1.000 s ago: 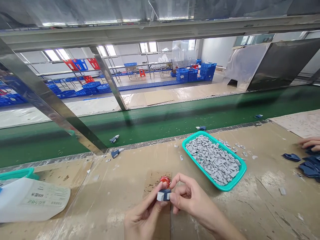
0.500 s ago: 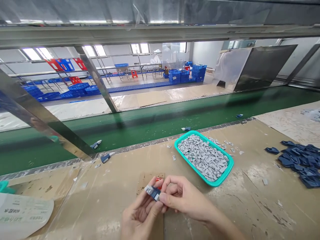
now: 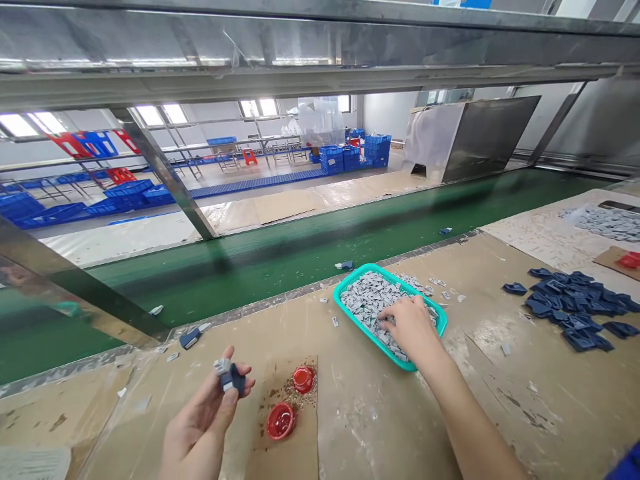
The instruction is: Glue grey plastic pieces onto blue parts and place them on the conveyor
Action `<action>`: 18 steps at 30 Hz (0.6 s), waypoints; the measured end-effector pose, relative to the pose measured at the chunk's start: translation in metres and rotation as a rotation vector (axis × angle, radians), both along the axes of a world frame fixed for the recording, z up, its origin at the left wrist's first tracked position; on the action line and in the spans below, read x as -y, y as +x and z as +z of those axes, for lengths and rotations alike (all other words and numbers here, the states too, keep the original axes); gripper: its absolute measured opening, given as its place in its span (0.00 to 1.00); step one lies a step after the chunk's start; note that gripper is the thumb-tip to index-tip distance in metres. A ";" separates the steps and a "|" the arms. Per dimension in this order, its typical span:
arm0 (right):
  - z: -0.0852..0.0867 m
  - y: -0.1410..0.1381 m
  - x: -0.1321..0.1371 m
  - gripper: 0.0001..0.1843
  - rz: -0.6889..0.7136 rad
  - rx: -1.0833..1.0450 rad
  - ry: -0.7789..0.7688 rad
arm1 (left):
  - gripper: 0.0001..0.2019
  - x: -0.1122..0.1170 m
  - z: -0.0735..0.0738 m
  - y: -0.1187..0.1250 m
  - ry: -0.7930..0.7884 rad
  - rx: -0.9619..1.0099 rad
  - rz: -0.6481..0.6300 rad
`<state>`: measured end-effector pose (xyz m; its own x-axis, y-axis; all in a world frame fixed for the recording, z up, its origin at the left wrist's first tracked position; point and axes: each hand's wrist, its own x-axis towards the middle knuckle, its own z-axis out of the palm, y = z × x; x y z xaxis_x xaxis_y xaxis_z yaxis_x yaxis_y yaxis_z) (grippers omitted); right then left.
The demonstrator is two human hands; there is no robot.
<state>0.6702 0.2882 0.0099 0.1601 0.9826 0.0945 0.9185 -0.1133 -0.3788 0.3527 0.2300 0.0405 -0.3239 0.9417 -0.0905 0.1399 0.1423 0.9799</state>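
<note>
My left hand (image 3: pixel 200 420) grips a dark blue piece with a grey part attached (image 3: pixel 229 376) between fingers and thumb, above the bench. Next to it, two red caps (image 3: pixel 303 379) (image 3: pixel 280 421) lie open side up on a cardboard piece (image 3: pixel 285 460), among brown specks. My right hand (image 3: pixel 407 327) reaches into a turquoise plastic tray (image 3: pixel 350 313), its fingers down among many small grey pieces (image 3: pixel 365 303). Whether those fingers hold a piece is hidden.
Several dark blue parts (image 3: pixel 573 307) lie heaped on the bench at right. Stray grey bits surround the tray. A green conveyor belt (image 3: pixel 280 253) runs behind the bench, under a steel beam (image 3: pixel 300 83). Blue crates (image 3: pixel 333 160) stand far beyond.
My hands have parted. The right hand moved from the blue piece into the tray, while the left moved leftward holding the piece. The view turned, and a second red cap now shows.
</note>
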 end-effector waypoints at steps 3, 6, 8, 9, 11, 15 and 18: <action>-0.002 -0.008 -0.005 0.04 -0.019 0.000 0.013 | 0.27 -0.014 0.001 -0.003 0.011 -0.066 -0.092; -0.003 -0.013 -0.007 0.07 -0.040 -0.017 0.050 | 0.28 -0.042 -0.003 -0.008 0.089 -0.237 -0.229; 0.000 -0.015 -0.005 0.11 -0.061 -0.045 0.088 | 0.27 -0.068 -0.010 -0.012 0.169 -0.470 -0.306; 0.002 -0.015 -0.003 0.12 -0.069 -0.057 0.105 | 0.27 -0.083 -0.014 -0.014 0.195 -0.597 -0.321; 0.008 -0.019 0.003 0.16 -0.072 -0.150 0.144 | 0.27 -0.113 -0.022 -0.016 0.196 -0.818 -0.308; 0.015 -0.038 0.019 0.17 0.038 -0.610 0.205 | 0.22 -0.166 -0.032 -0.008 0.182 -0.966 -0.310; 0.011 -0.060 0.026 0.16 0.179 -0.815 0.149 | 0.19 -0.196 -0.033 0.014 0.194 -1.038 -0.295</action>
<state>0.6102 0.2627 0.0211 0.0773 0.9860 0.1478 0.3508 0.1119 -0.9298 0.3664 0.4255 0.0075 0.0834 0.9634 0.2546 0.9131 -0.1762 0.3677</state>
